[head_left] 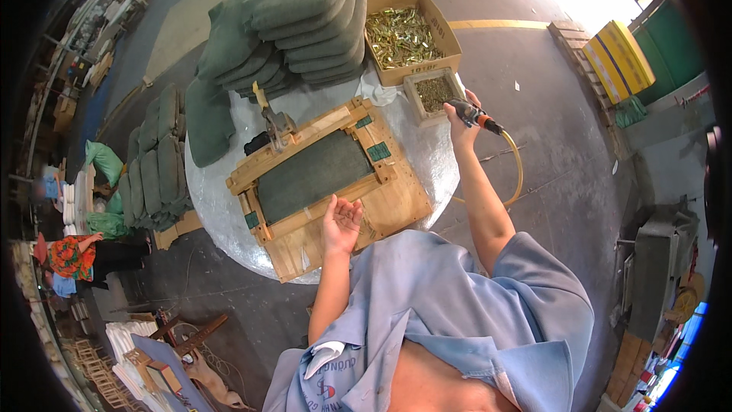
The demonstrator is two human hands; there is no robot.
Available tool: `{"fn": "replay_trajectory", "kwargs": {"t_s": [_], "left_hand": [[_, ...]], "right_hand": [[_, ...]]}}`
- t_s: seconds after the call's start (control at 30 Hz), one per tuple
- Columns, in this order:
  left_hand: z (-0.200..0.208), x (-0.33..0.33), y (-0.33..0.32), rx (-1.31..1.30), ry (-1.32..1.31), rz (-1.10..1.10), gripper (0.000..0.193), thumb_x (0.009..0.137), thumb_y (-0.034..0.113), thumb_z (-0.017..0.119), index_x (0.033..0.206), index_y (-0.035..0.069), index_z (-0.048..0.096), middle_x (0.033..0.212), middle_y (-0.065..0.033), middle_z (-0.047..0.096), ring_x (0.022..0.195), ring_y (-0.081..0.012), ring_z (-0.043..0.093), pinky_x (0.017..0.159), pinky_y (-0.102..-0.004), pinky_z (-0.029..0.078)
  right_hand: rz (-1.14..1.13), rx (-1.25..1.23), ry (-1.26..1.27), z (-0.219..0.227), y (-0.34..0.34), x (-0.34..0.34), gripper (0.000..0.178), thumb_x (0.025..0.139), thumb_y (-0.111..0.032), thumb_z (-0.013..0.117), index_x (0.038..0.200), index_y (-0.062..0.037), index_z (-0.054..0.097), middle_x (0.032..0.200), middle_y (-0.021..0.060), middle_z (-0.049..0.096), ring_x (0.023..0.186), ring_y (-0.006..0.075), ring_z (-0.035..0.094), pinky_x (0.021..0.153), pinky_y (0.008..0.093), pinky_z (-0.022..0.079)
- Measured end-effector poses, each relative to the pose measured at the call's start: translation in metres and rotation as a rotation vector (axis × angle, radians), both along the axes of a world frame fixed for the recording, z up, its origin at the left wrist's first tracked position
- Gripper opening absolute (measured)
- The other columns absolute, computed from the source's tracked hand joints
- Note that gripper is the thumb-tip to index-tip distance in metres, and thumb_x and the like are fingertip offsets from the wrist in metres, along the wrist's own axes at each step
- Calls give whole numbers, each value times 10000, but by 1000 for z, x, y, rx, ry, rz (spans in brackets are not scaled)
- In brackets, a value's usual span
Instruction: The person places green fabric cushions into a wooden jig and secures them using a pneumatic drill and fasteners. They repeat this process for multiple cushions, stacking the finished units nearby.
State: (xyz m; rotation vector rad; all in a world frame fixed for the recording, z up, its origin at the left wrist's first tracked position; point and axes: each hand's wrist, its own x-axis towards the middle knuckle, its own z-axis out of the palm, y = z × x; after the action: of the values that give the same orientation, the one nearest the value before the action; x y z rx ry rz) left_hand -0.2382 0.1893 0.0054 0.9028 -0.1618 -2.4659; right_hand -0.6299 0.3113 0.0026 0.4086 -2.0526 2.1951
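Observation:
In my right hand (463, 119) is a black and orange air screwdriver (474, 116), with a yellow hose trailing from its end. Its front end reaches over a small wooden box (431, 96) of tiny screws. My left hand (342, 223) is held palm up, fingers apart and slightly curled, beside the near edge of a wooden frame jig (305, 136). A dark green cushion panel (316, 172) lies inside the jig. A metal toggle clamp (280, 128) with a yellow handle stands on the jig's far rail.
The jig rests on a round, silver-wrapped table (217, 214). Stacks of dark green cushions (309, 23) rise behind it, with more at the left (156, 160). A cardboard box (415, 72) of brass-coloured metal pieces stands at the table's far side. Another person (72, 258) is far left.

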Motion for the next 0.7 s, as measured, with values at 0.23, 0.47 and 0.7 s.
{"fn": "replay_trajectory", "kwargs": {"t_s": [0.23, 0.47, 0.7], "left_hand": [[-13, -3, -2, 51, 24, 44, 249, 1093, 270, 665, 1025, 56, 772, 1128, -143, 811, 1109, -296, 771, 957, -445, 665], [-10, -12, -1, -32, 187, -71, 213, 1081, 275, 696, 1077, 72, 760, 1129, -115, 800, 1032, -242, 766, 943, -401, 654], [7, -52, -10, -280, -65, -198, 325, 1058, 331, 736, 1184, 31, 741, 1060, -97, 781, 962, -218, 750, 875, -358, 646]], "right_hand": [[40, 4, -33, -8, 2, -5, 707, 797, -76, 894, 1427, -8, 580, 1141, 97, 747, 1040, 193, 717, 1025, 360, 545], [36, -174, -71, 19, 16, 23, 707, 862, -96, 862, 1490, -78, 537, 1224, 117, 713, 1146, 217, 706, 1017, 373, 574], [259, -544, -390, 123, 47, 117, 774, 951, -118, 749, 1613, -161, 350, 1361, 167, 626, 1210, 360, 717, 1029, 513, 631]]}}
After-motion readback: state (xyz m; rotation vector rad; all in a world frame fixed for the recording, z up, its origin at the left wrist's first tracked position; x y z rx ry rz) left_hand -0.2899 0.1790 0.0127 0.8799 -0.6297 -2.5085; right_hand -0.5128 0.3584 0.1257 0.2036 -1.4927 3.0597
